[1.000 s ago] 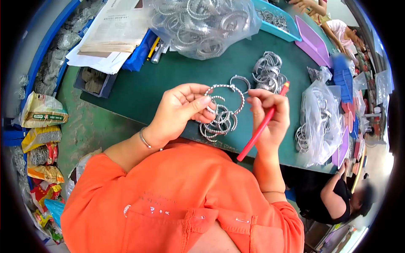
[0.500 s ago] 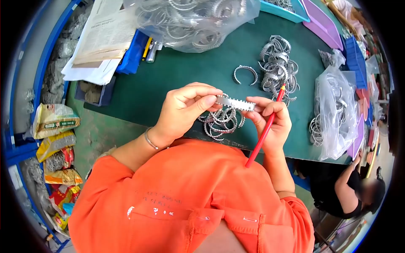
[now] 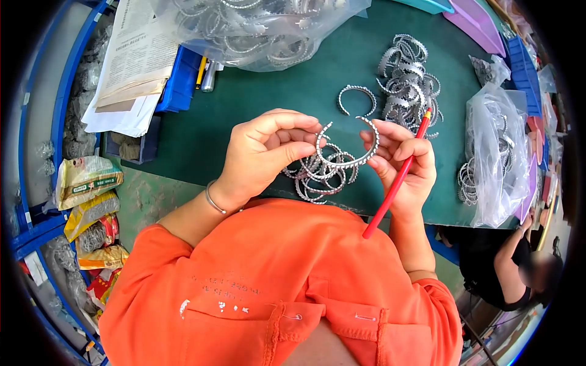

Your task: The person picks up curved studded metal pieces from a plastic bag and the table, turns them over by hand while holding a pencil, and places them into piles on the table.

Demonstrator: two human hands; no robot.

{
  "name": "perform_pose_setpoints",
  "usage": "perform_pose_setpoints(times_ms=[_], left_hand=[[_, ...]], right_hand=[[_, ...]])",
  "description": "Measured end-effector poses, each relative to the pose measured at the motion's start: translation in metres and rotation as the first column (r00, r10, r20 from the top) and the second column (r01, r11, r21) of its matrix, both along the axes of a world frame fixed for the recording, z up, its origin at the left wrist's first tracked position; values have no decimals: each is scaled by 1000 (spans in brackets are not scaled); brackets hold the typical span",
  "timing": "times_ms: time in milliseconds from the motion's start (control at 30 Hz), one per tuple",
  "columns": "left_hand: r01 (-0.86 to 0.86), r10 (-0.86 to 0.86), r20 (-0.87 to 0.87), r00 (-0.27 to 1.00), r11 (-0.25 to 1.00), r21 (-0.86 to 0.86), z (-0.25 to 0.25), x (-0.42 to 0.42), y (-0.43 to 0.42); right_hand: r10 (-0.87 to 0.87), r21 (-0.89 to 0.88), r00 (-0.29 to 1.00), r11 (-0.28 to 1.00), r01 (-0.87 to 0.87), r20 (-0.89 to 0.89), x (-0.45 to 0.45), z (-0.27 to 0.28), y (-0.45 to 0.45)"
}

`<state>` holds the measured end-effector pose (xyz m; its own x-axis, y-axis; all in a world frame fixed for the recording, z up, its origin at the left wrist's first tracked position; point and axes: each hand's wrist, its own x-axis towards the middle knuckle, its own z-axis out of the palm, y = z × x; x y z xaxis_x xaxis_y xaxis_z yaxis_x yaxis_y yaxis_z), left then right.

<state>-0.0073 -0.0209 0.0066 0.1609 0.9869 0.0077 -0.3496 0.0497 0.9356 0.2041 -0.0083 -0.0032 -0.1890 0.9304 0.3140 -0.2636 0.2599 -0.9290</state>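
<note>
An open silver bangle [image 3: 343, 163] with a notched edge is held up between my two hands, its gap facing away from me. My left hand [image 3: 268, 149] pinches its left side. The fingers of my right hand [image 3: 406, 161] grip its right side, and a red pencil [image 3: 397, 190] is tucked across the same hand. Beneath the held bangle lies a small pile of bangles [image 3: 314, 183] on the green table [image 3: 262, 91]. A single bangle [image 3: 357, 89] rests beyond it, beside a larger heap [image 3: 408, 82].
A large plastic bag of bangles [image 3: 256, 33] lies at the back, with papers [image 3: 131, 61] and a blue box [image 3: 182, 79] to its left. Another plastic bag [image 3: 497, 155] sits at the right. A person in black [image 3: 500, 265] is at the lower right.
The bangle has turned from edge-on to showing its round opening, still between both hands. The view has shifted, so the table's things appear moved.
</note>
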Motion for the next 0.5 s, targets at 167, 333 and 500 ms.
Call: perform_pose_setpoints(times_ms=[167,333,500], left_hand=[[3,-1,-53,999,999,52,-1,-1,3],[19,-13,-80,997,997,79,-2,-3,3],[30,-24,-108,994,998,49,-3,0,2]], right_hand=[[12,-39,1000,999,-11,5,0,-3,1],[9,-42,1000,999,-8,14,0,-6,0],[18,108,1000,994,-18,-2,2,-4,-1]])
